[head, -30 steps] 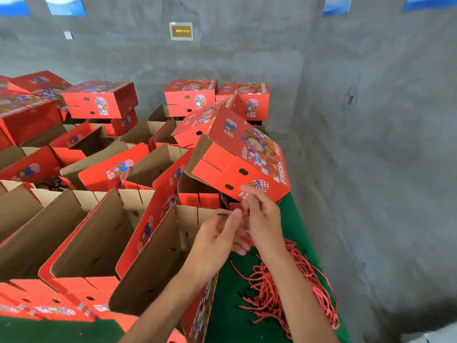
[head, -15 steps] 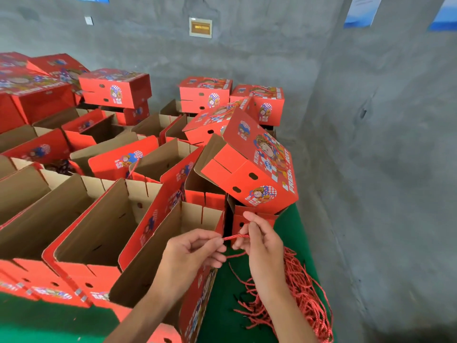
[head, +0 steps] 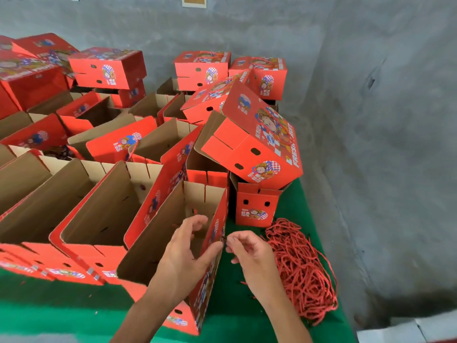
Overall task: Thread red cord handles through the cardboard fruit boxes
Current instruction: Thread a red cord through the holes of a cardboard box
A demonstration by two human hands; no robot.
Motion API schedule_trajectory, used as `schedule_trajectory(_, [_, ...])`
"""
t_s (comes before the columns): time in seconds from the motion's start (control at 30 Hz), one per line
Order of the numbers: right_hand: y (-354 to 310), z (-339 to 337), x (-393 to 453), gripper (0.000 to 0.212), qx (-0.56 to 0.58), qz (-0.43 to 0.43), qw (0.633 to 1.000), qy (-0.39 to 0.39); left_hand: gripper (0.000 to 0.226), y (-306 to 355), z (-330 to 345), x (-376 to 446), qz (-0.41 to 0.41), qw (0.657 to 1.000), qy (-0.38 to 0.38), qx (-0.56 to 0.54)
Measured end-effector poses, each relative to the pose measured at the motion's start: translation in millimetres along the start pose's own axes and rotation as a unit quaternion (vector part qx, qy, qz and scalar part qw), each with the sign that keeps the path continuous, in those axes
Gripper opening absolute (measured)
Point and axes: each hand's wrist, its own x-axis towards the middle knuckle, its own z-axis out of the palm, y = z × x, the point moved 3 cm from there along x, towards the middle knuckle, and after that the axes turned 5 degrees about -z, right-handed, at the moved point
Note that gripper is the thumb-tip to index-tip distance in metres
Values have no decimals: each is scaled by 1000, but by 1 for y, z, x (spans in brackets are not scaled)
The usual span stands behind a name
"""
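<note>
Landmark: open box point(head: 158, 233), nearest the camera on the green table point(head: 284, 211).
Left hand point(head: 184, 256): over the box's right wall, fingers curled inside it, thumb on the red outer face.
Right hand point(head: 249, 253): just right of that wall, fingertips pinching a dark cord tip point(head: 224, 240) against it.
Cord pile point(head: 300, 271): red, tangled, on the table right of the box.
Small box point(head: 254, 204): just beyond the box's far right corner, two holes facing the camera.
Tilted box point(head: 254, 142): resting on the small box, leaning.
Other boxes: open ones left of the box; closed ones stacked beyond it, against the grey wall point(head: 383, 120).
</note>
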Motion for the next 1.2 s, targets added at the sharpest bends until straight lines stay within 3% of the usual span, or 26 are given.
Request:
schedule_trajectory(0.07, [29,7,-6,11,20,49,998,25,58,-15,7,4,-115,989,-91,-1])
schedule_trajectory(0.13, [56,17,-12,14,5,76,997,20,55,-24,14,6,-249,942,-211,-82])
schedule_trajectory(0.2, [78,27,-18,18,-20,95,995,4,52,-25,16,4,-326,888,-275,-171])
schedule_trajectory(0.4, [106,43,-28,14,-3,136,990,-29,61,-36,16,2,-344,877,-250,-221])
schedule_trajectory(0.63, [104,42,-26,13,-18,123,991,-46,63,-40,17,1,-346,885,-241,-195])
schedule_trajectory(0.87, [96,47,-23,19,-30,103,993,-49,67,-32,17,3,-348,875,-279,-187])
schedule_trajectory(0.97, [94,48,-21,22,-21,89,995,-37,75,-32,12,13,-377,869,-260,-187])
schedule_trajectory(1.1, [94,49,-24,24,-37,61,997,-27,33,-31,10,28,-324,888,-327,13])
schedule_trajectory(1.2, [94,50,-23,28,-76,47,996,-29,38,-30,16,36,-286,887,-342,122])
